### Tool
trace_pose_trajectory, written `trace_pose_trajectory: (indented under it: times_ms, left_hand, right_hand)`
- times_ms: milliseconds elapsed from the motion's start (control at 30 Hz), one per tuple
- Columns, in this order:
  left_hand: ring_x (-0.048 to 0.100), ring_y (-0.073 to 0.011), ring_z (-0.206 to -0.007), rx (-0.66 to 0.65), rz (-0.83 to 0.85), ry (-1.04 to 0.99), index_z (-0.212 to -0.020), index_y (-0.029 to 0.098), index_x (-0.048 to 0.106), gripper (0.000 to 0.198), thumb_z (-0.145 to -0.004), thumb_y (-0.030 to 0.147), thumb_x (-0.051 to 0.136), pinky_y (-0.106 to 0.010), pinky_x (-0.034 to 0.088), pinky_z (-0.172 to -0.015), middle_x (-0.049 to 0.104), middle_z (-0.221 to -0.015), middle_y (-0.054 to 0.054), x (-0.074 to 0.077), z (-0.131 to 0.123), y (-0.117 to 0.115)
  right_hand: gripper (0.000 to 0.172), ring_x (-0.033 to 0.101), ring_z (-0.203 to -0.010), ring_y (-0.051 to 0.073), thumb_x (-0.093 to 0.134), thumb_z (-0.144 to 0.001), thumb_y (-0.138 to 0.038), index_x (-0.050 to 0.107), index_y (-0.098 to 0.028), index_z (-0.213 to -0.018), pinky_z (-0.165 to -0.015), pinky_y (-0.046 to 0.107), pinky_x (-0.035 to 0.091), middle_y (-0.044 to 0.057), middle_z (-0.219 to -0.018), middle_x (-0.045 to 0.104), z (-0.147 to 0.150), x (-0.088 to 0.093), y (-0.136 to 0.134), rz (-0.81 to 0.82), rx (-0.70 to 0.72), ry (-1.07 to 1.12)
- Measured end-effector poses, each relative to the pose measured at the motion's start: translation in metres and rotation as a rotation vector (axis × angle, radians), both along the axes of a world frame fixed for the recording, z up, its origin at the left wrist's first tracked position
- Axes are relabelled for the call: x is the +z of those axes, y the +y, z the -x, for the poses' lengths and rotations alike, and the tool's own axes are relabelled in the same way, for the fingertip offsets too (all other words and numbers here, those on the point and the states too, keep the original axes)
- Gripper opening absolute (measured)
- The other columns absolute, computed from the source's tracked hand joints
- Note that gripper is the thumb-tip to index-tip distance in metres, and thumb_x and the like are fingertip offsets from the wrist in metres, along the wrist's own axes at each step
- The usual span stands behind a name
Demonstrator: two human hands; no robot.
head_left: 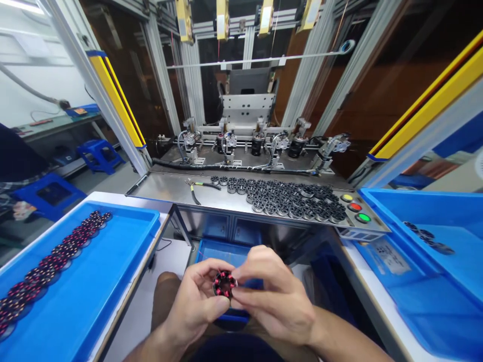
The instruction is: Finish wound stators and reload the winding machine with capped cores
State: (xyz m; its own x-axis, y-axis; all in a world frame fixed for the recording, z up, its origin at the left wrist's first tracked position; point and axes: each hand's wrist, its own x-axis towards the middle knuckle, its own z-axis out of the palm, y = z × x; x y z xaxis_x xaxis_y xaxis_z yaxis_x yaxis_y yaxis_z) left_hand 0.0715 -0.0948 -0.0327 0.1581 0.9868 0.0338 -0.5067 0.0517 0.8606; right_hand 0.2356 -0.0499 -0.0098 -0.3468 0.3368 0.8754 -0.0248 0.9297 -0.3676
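Both hands meet low in the middle, over my lap. My left hand (196, 301) and my right hand (273, 296) pinch one small round motor stator (224, 284) between their fingertips; it is black with red copper windings. To the left, a blue tray (113, 281) holds a long row of similar wound stators (56, 254). Ahead, several dark ring-shaped parts (287, 198) lie spread on a steel machine shelf (166, 186).
Pliers (199, 187) lie on the shelf's left part. Yellow, red and green buttons (354, 206) sit at its right end. A blue tray (433, 261) at the right holds a few dark discs (426, 234). A small blue bin (222, 251) stands below the shelf. Fixtures (260, 143) line the machine behind.
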Motion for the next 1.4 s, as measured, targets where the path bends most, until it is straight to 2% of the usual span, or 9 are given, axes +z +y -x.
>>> trace_pose_trajectory:
  times_ms: [200, 300, 433, 600, 800, 1100, 1200, 1267, 1400]
  left_hand:
    - [0.071, -0.0124, -0.087, 0.307, -0.314, 0.159, -0.1, 0.028, 0.074, 0.039, -0.066, 0.013, 0.084, -0.016, 0.056, -0.08, 0.076, -0.1, -0.001, 0.001, -0.008, -0.001]
    - [0.072, -0.0108, -0.084, 0.379, -0.396, 0.186, -0.104, 0.029, 0.072, 0.044, -0.067, 0.007, 0.081, -0.017, 0.057, -0.079, 0.074, -0.106, 0.001, -0.002, -0.01, -0.002]
    - [0.07, -0.0132, -0.098, 0.415, -0.395, 0.187, -0.105, 0.031, 0.07, 0.044, -0.07, 0.008, 0.081, -0.019, 0.056, -0.085, 0.073, -0.109, 0.001, -0.008, -0.011, -0.004]
    - [0.066, -0.0179, -0.108, 0.272, -0.174, 0.171, -0.121, 0.033, 0.06, 0.061, -0.067, 0.021, 0.086, -0.024, 0.054, -0.091, 0.067, -0.121, -0.002, -0.005, -0.005, -0.006]
    - [0.064, -0.013, -0.065, -0.049, -0.107, 0.138, -0.116, 0.021, 0.06, 0.041, -0.082, 0.041, 0.071, -0.021, 0.053, -0.063, 0.067, -0.077, -0.002, -0.01, 0.011, -0.002]
    - [0.068, -0.0159, -0.076, -0.06, -0.192, -0.051, -0.119, 0.029, 0.064, 0.034, -0.087, 0.042, 0.064, -0.023, 0.055, -0.061, 0.07, -0.093, -0.005, -0.019, 0.01, 0.001]
    - [0.068, -0.0171, -0.087, 0.003, -0.237, -0.055, -0.106, 0.028, 0.069, 0.023, -0.085, 0.036, 0.069, -0.028, 0.057, -0.074, 0.065, -0.113, -0.006, -0.016, 0.011, 0.003]
    - [0.067, -0.0199, -0.098, 0.033, -0.258, -0.07, -0.099, 0.028, 0.069, 0.019, -0.081, 0.033, 0.073, -0.033, 0.055, -0.086, 0.066, -0.11, -0.005, -0.012, 0.01, 0.003]
    - [0.063, -0.0247, -0.114, 0.049, -0.193, -0.131, -0.107, 0.03, 0.063, 0.044, -0.069, 0.04, 0.083, -0.033, 0.054, -0.091, 0.067, -0.11, -0.003, -0.007, 0.008, 0.003]
  right_hand:
    - [0.02, 0.061, -0.077, 0.018, 0.061, -0.087, -0.003, 0.066, -0.014, -0.102, -0.065, 0.034, 0.054, 0.008, -0.083, 0.067, 0.003, -0.01, -0.022, -0.024, -0.284, 0.054]
    - [0.024, 0.062, -0.073, 0.016, 0.06, -0.085, 0.001, 0.065, -0.013, -0.102, -0.065, 0.032, 0.055, 0.007, -0.081, 0.067, 0.011, -0.01, -0.028, 0.061, -0.298, 0.09]
    - [0.016, 0.062, -0.067, 0.015, 0.058, -0.085, -0.002, 0.064, -0.016, -0.089, -0.057, 0.026, 0.053, 0.003, -0.074, 0.064, 0.024, -0.01, -0.03, 0.284, -0.253, 0.176]
    - [0.015, 0.059, -0.067, 0.016, 0.053, -0.09, -0.008, 0.06, -0.019, -0.084, -0.059, 0.028, 0.05, 0.002, -0.07, 0.06, 0.028, -0.016, -0.024, 0.377, -0.222, 0.212]
    - [0.015, 0.059, -0.066, 0.015, 0.052, -0.09, -0.007, 0.059, -0.019, -0.084, -0.058, 0.027, 0.049, 0.002, -0.07, 0.059, 0.02, -0.015, -0.016, 0.375, -0.17, 0.14]
    - [0.015, 0.06, -0.065, 0.014, 0.054, -0.091, -0.008, 0.061, -0.019, -0.082, -0.057, 0.025, 0.048, 0.002, -0.07, 0.061, 0.016, -0.008, -0.014, 0.351, -0.267, 0.085]
    - [0.018, 0.06, -0.065, 0.014, 0.055, -0.092, -0.012, 0.061, -0.019, -0.077, -0.057, 0.026, 0.049, 0.002, -0.068, 0.061, 0.017, -0.007, -0.013, 0.41, -0.258, 0.086]
    - [0.019, 0.061, -0.065, 0.015, 0.055, -0.092, -0.014, 0.059, -0.019, -0.074, -0.055, 0.026, 0.049, 0.002, -0.067, 0.06, 0.016, -0.006, -0.013, 0.443, -0.24, 0.087]
    - [0.015, 0.061, -0.065, 0.016, 0.055, -0.091, -0.012, 0.061, -0.019, -0.079, -0.057, 0.026, 0.05, 0.003, -0.067, 0.063, 0.012, -0.005, -0.013, 0.371, -0.165, 0.082]
